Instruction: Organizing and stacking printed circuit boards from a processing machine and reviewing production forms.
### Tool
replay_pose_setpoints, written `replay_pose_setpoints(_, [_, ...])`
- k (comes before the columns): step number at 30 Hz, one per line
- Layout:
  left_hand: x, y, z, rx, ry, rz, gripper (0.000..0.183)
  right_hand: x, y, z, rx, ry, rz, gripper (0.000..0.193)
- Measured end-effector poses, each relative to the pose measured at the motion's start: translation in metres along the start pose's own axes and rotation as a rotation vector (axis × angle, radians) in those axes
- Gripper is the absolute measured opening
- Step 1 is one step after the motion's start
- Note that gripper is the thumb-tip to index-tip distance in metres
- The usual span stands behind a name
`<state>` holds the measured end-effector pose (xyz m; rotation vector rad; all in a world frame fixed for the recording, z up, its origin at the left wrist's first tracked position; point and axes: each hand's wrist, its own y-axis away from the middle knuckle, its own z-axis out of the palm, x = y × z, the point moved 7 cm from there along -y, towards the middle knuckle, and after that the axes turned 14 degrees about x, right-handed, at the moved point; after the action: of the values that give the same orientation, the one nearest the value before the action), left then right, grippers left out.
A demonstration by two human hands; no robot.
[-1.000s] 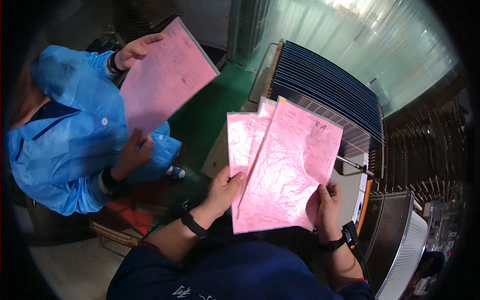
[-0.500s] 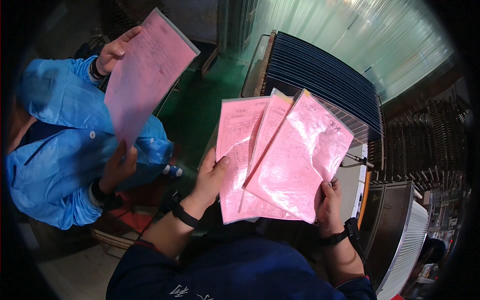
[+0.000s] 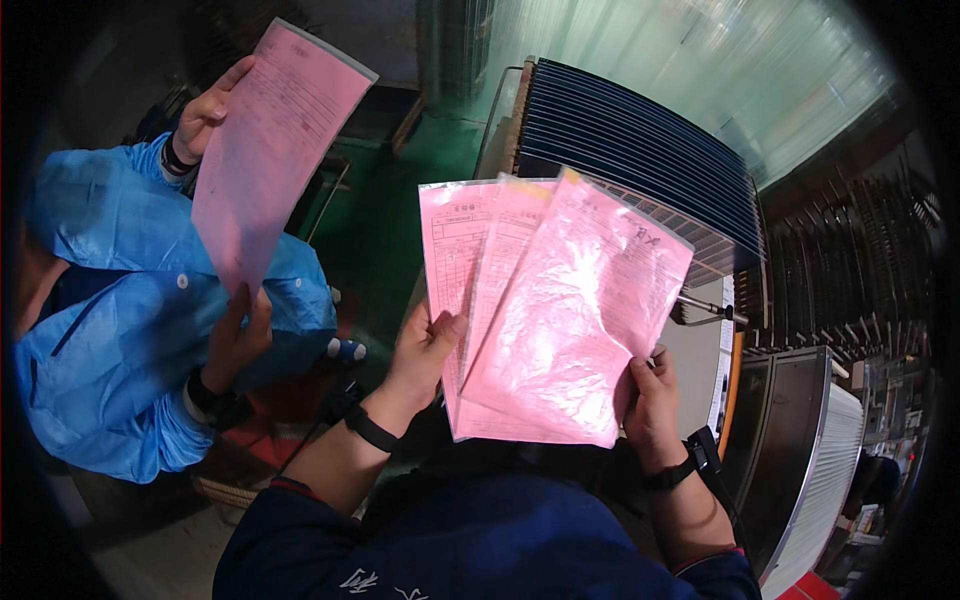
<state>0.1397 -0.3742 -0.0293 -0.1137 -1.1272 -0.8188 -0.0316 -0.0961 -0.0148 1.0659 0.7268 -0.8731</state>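
Left hand: the person's left hand (image 3: 425,350) is closed on the left edge of a fan of pink printed paper forms in clear glossy plastic sleeves (image 3: 545,300), thumb lying over the front of the leftmost sheet, fingers behind it.
Right hand: the right hand (image 3: 645,405) is clamped on the lower right corner of the front sleeve, thumb on the front; a dark wristband with a cable (image 3: 690,460) sits on that wrist.
Where the forms are: held up between the two hands at chest height, three sheets overlapping, the front one tilted to the right and covering most of the other two.
Hidden: the fingers of both hands are behind the sheets; the print on the forms is too small and glare-washed to make out; the lower part of the middle sheet is covered.
Behind the forms: a rack of dark, thin panels standing on edge (image 3: 640,150), its near part blocked by the sheets.
Co-worker: a person in a light blue coat (image 3: 120,310) at the left holds a single pink sheet (image 3: 265,140) with both hands; the figure is cut by the dark rim.
Change since half a second ago: the fan has closed up slightly and the front sleeve sits more upright; the co-worker's sheet has hardly shifted.
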Motion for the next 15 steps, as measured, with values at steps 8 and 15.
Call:
replay_pose_setpoints(8, [0.003,-0.005,-0.005,0.007,0.0,-0.01,0.032,-0.035,-0.008,-0.013,0.114,0.214,-0.163,0.016])
replay_pose_setpoints(15, [-0.003,0.002,-0.013,0.032,0.069,-0.085,0.034,-0.033,0.008,-0.008,0.135,0.218,-0.127,0.013])
